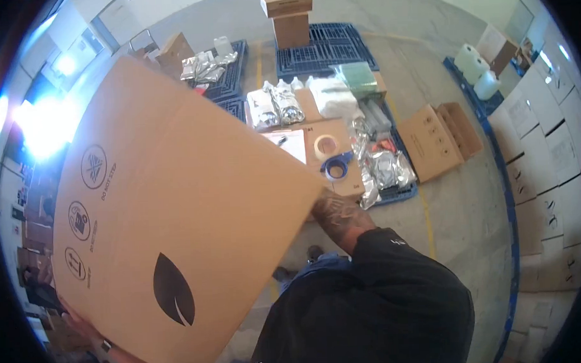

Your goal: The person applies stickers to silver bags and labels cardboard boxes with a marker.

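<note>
A large brown cardboard box (226,184) is tilted up close in front of me and fills much of the head view. It bears a black leaf print, handling symbols and the words "DO NOT STEP". At its lower left edge, my left hand (83,324) grips the side, with some fingers out of sight. My right forearm (341,217) reaches behind the box's right corner, which hides that hand's fingers. Just beyond this corner, a blue tape dispenser (337,167) and a tape roll (326,146) lie on a cardboard surface beside a paper sheet (292,143).
Silver foil packs (386,168) and white bags (332,97) lie around the cardboard surface. An open carton (433,141) stands right of it. Stacked boxes (288,25) stand at a blue pallet (337,48) farther back. White cartons (540,179) line the right side.
</note>
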Available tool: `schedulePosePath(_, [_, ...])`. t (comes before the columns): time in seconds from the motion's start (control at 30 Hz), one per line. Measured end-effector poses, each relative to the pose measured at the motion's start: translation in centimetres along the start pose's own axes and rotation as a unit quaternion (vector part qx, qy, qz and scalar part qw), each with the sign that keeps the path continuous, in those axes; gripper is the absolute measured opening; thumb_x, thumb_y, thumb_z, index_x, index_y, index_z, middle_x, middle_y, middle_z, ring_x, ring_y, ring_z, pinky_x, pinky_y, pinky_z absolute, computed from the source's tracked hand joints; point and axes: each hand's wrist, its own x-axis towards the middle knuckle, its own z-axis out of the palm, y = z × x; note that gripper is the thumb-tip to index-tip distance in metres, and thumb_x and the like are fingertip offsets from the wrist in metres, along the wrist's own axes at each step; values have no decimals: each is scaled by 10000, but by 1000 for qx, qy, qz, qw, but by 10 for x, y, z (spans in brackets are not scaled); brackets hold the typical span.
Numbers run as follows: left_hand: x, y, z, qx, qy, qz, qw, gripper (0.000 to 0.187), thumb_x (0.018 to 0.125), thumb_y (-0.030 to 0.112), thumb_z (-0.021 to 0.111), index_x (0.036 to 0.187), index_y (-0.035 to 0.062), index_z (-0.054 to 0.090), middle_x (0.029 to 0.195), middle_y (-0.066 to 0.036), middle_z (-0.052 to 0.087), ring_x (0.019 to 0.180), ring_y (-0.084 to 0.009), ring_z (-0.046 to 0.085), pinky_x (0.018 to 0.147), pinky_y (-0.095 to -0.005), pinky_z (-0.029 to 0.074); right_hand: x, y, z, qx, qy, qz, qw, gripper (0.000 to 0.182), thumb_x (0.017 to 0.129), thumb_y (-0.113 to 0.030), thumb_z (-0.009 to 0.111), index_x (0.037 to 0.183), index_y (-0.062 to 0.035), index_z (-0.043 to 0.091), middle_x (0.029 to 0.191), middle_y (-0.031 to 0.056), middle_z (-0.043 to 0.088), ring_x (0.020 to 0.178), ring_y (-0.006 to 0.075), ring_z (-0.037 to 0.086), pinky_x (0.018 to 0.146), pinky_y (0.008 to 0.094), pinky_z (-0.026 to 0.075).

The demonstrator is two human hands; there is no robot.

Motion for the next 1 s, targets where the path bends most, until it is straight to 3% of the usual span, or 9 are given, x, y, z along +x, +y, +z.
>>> schedulePosePath(0.27, [-3,57,8,325,-111,163,925,466,1041,318,378,1366,-2,473,1376,-132,509,1228,-224,500,1056,-358,373,-10,80,69,201,22,74,976,346,976,-390,546,1154,-96,580,978,93,670,829,165,626,732,345,521])
schedulePosePath(0.3, [-40,46,57,376,-116,315,864,469,1023,324,417,1341,-10,503,1317,-121,548,1195,-211,513,1057,-357,367,0,101,76,222,21,83,971,338,975,-386,548,1152,-99,578,975,94,670,825,166,627,727,345,522])
schedulePosePath(0.37, [13,46,45,268,-152,79,948,442,1029,307,404,1311,-7,533,1278,-122,587,1181,-225,536,1045,-366,386,-39,5,16,156,80,152,973,235,970,-327,570,1126,-151,552,929,74,678,770,145,657,564,262,488])
schedulePosePath(0.47, [6,15,109,355,-339,82,867,389,1010,245,452,1277,-16,562,1254,-149,616,1170,-265,568,1027,-394,418,-75,-54,-51,58,154,103,981,297,983,-361,548,1170,-131,538,942,86,678,759,150,657,586,261,505])
schedulePosePath(0.53, [-24,-15,147,523,-236,518,634,339,973,171,511,1252,-9,580,1248,-173,620,1166,-313,582,991,-418,452,-93,-75,-85,-3,194,102,976,339,990,-381,528,1208,-121,534,931,80,679,744,141,653,593,261,508])
schedulePosePath(0.73, [-69,-16,229,548,-189,402,708,418,839,65,649,1252,21,592,1290,-168,591,1176,-326,572,1017,-409,442,-164,-131,-84,84,176,-6,981,412,1030,-443,417,1217,-99,543,806,18,602,697,100,570,648,269,480])
schedulePosePath(0.8, [-85,-2,260,603,-223,561,520,406,833,60,640,1236,22,604,1277,-162,599,1172,-321,571,1007,-401,447,-176,-143,-52,102,99,-61,988,332,1025,-345,456,1134,-44,542,845,42,593,726,119,559,660,281,478])
schedulePosePath(0.87, [-106,-1,290,556,-214,403,695,283,967,172,554,1150,-12,667,1246,-152,613,1177,-241,566,1032,-338,421,-190,-159,-8,3,-34,-122,992,275,993,-263,508,1079,-8,563,857,53,595,716,117,552,662,270,478])
schedulePosePath(1.0, [-112,-13,321,508,-208,439,712,259,927,176,613,1062,-30,691,1140,-116,655,1061,-178,607,964,-295,440,-235,-210,97,36,-237,-68,968,190,928,-182,597,997,-6,611,855,67,634,712,131,587,655,261,477])
